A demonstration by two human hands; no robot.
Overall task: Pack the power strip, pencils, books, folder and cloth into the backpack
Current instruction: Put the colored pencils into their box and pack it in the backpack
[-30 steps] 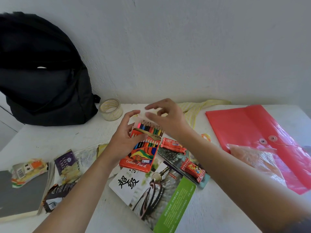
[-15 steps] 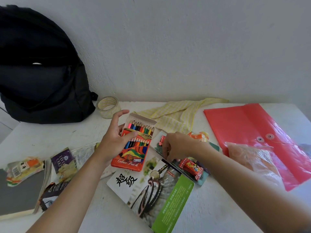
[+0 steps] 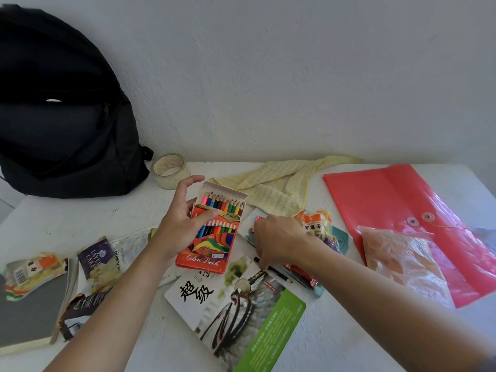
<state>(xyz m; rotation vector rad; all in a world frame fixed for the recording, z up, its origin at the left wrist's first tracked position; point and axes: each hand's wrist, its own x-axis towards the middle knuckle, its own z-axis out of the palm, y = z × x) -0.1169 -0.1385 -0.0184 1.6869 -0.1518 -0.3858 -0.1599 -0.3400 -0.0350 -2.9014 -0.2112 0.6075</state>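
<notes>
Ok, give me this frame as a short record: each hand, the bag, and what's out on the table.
left hand: holds the pencil box, thumb across its front
right hand: fingertips down at a thin dark stick by the snack packets; grip hidden
backpack: upright against the wall, rear left
on the table: cloth, folder, printed book, grey book
other: tape roll beside the backpack

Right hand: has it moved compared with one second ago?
Yes. The right hand has left the open top of the pencil box and come toward the person, off the yellow cloth it covered, to the snack packets right of the box.
</notes>
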